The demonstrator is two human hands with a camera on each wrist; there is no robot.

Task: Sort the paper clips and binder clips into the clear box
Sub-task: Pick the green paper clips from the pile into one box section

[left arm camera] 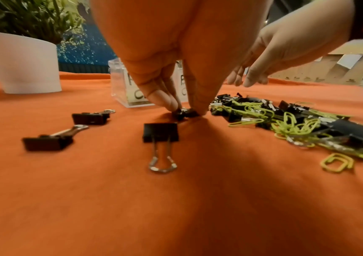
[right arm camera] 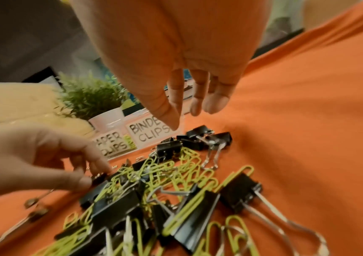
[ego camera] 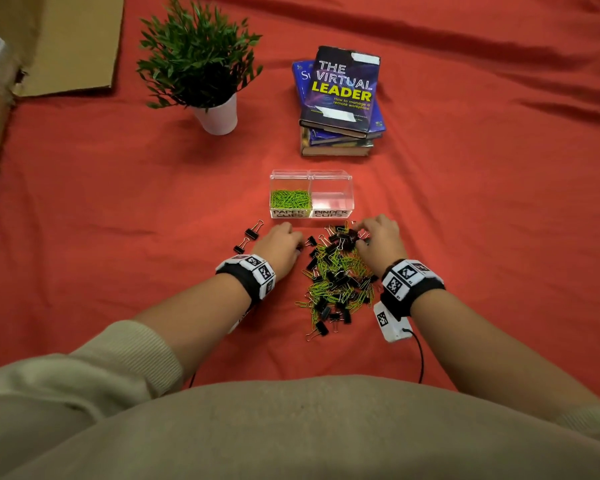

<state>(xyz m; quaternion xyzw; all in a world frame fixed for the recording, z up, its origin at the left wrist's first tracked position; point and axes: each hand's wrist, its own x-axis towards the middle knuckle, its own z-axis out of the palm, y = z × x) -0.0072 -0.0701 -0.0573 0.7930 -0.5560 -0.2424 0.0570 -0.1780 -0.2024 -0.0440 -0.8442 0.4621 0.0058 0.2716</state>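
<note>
Nearest the person, a loose heap of black binder clips and lime-green wire paper clips (ego camera: 336,275) lies spread on the red-orange cloth (ego camera: 118,202) between the two forearms. A few black binder clips sit apart from it on the left: one lone black binder clip with silver wire handles (left arm camera: 160,138) lies flat just behind the left hand, and two more black binder clips (ego camera: 248,237) rest further out to the left. The left hand (ego camera: 281,245) is down at the left edge of the heap, thumb and fingertips (left arm camera: 171,104) pinched together on a small black binder clip (left arm camera: 184,112) that is on the cloth. The right hand (ego camera: 378,237) hovers over the far end of the heap, its fingers (right arm camera: 215,102) hanging loose and slightly spread, nothing in them. Just beyond both hands stands the clear plastic two-compartment box (ego camera: 310,194); its left side, labelled PAPER CLIPS, holds a layer of green paper clips, while the right side, labelled BINDER CLIPS, shows none. Further back are a stack of dark blue hardback books (ego camera: 340,102) and, to its left, a green leafy plant in a white pot (ego camera: 201,71), with flattened brown cardboard (ego camera: 66,39) at the far left corner.
</note>
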